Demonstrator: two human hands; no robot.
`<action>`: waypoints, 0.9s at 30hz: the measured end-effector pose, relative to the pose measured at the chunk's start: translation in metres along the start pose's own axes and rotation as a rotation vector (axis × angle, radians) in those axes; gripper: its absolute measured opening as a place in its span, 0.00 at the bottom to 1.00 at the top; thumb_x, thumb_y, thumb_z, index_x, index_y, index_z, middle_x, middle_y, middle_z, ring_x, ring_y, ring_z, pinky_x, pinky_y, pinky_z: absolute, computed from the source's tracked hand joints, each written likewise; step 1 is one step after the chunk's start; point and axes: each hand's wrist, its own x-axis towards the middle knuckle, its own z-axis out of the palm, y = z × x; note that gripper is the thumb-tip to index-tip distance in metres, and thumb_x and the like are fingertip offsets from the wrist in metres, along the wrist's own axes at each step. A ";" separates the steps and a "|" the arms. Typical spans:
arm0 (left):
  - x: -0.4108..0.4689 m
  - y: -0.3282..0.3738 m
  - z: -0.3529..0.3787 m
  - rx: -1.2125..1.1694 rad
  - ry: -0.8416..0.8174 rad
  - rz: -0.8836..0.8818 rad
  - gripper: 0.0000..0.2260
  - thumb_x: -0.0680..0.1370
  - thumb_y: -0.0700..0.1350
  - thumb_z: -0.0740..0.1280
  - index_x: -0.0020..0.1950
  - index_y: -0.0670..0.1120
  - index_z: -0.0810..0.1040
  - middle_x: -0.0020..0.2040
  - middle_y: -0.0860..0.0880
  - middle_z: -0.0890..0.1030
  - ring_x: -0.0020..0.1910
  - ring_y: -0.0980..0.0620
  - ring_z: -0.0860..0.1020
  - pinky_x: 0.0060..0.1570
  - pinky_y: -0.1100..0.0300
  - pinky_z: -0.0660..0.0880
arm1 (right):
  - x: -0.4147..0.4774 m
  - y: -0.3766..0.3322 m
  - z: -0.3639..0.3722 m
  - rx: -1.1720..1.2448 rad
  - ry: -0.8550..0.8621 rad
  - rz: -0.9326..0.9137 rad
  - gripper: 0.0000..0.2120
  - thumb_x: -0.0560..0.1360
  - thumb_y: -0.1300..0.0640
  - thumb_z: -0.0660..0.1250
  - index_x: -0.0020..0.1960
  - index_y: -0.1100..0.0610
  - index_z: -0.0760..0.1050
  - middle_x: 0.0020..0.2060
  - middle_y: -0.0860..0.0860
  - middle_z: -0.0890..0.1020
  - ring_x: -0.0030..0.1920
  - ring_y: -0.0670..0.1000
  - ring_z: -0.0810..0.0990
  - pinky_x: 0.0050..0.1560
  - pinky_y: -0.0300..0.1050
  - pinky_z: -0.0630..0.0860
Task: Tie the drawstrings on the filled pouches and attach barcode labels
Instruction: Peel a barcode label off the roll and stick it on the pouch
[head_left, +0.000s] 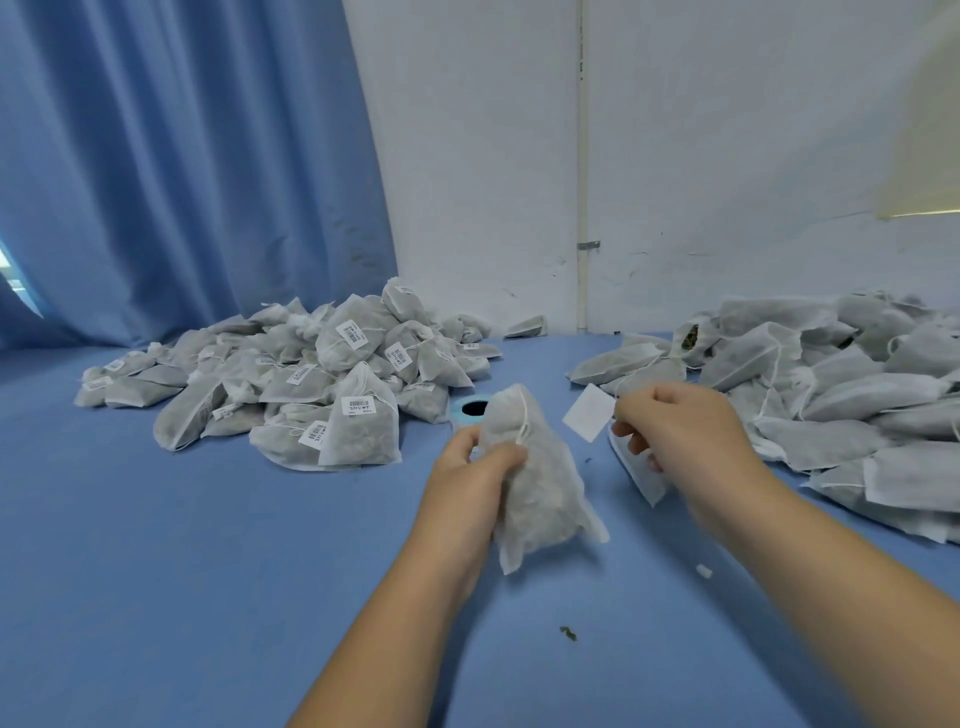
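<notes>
My left hand (480, 470) grips a filled white fabric pouch (540, 483) near its neck, holding it above the blue table; a drawstring runs down its upper side. My right hand (675, 431) pinches a small white label (587, 413) by its edge, its blank side facing me, just right of the pouch. A strip of white backing paper (641, 475) hangs below my right fingers. A blue label roll (470, 408) sits on the table just behind the pouch, mostly hidden.
A heap of labelled pouches (311, 384) lies at the back left. A heap of pouches without visible labels (841, 389) fills the right side. Blue table (208, 571); small scraps (569, 633) lie near me. A blue curtain and white wall stand behind.
</notes>
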 end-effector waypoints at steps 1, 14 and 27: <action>-0.003 -0.002 0.004 0.026 -0.001 -0.004 0.14 0.70 0.43 0.69 0.55 0.47 0.80 0.49 0.44 0.85 0.49 0.46 0.83 0.54 0.49 0.78 | -0.007 0.001 -0.007 -0.010 -0.002 -0.006 0.05 0.68 0.60 0.67 0.35 0.61 0.78 0.29 0.48 0.81 0.27 0.42 0.74 0.32 0.42 0.69; -0.030 -0.005 0.029 0.072 0.002 -0.055 0.10 0.77 0.40 0.69 0.58 0.46 0.79 0.50 0.44 0.85 0.52 0.45 0.84 0.60 0.45 0.77 | -0.056 0.014 -0.028 -0.051 0.082 -0.160 0.07 0.67 0.60 0.68 0.31 0.53 0.76 0.25 0.41 0.77 0.26 0.40 0.71 0.27 0.30 0.66; -0.033 -0.008 0.037 0.089 -0.015 -0.031 0.19 0.69 0.45 0.73 0.59 0.49 0.76 0.49 0.47 0.86 0.47 0.49 0.85 0.56 0.46 0.80 | -0.058 0.013 -0.025 -0.117 0.194 -0.204 0.06 0.66 0.58 0.68 0.32 0.51 0.76 0.30 0.42 0.79 0.32 0.42 0.75 0.35 0.41 0.71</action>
